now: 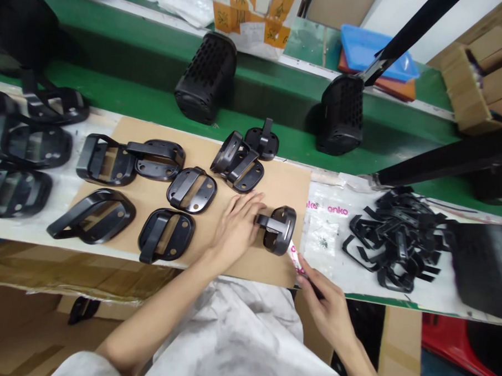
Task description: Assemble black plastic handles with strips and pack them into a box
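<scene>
My left hand (239, 219) reaches over the cardboard sheet (246, 263), its fingers against the handle end of a black plastic bracket (280, 231). This bracket is tilted, its rounded base facing right; my thumb is mostly hidden. From below, my right hand (324, 295) grips a slim tool wrapped in white and pink (295, 258), whose upper end meets the bracket's lower edge. The tool's tip cannot be made out. Left of my hands lie several similar brackets with looped handles, among them one bracket (193, 190) nearby and another bracket (166, 234) closer to the front edge.
A heap of black plastic strips (400, 237) lies on white wrapping at right, beside a dark panel (487, 266). Two perforated black housings (208, 76) stand on the green surface behind. More brackets (30, 145) crowd the left. A blue tray (373, 49) sits at the back.
</scene>
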Motion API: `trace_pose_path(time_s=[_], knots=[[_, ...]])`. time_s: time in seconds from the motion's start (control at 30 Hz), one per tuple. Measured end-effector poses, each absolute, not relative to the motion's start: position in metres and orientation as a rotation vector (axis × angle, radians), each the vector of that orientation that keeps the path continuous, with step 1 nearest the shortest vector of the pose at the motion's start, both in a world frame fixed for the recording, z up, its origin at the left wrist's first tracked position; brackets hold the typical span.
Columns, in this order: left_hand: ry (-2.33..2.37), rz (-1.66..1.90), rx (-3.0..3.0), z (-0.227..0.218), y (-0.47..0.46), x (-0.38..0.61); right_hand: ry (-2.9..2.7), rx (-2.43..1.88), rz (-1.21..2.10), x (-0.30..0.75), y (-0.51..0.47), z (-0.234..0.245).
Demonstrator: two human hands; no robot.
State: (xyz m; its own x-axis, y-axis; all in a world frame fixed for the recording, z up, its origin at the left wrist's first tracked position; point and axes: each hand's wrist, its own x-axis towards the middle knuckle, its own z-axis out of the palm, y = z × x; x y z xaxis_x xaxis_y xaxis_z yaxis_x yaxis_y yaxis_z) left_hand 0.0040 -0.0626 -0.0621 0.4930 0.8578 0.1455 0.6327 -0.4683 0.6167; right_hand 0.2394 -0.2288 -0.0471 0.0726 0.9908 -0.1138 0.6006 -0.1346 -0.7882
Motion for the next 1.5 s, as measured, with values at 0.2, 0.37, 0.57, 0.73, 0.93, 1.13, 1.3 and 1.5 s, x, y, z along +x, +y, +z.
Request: trace_pose_path(time_s=[0.2, 0.37, 0.57, 0.73, 0.93, 1.13, 1.3, 1.5], knots=[[1.228, 0.619, 2.252, -0.062, -0.062, 0.004, -1.583, -1.813, 0.909, 0.238, -0.226, -0.043], [1.232, 0.62, 2.252, -0.064, -0.063, 0.004, -1.545, -1.826, 0.882, 0.238, -0.226, -0.043], [1.239, 0.633, 2.255, -0.064, -0.063, 0.005, -1.512, -1.837, 0.909, 0.236, -0.226, -0.046], [1.252, 0.646, 2.244, -0.066, -0.064, 0.006, -1.494, -1.86, 0.859, 0.233, -0.226, -0.045], [1.255, 0.656, 2.265, -0.067, -0.064, 0.007, -1.496, -1.863, 0.852, 0.236, -0.224, -0.044], [1.265, 0.656, 2.256, -0.066, -0.065, 0.008, -1.492, -1.873, 0.876, 0.235, -0.223, -0.043], [1.258, 0.693, 2.216, -0.064, -0.063, 0.008, -1.47, -1.867, 0.961, 0.239, -0.215, -0.038], [1.066, 0.858, 1.62, -0.059, -0.063, 0.0, -1.039, -1.805, 1.061, 0.246, -0.202, -0.037]])
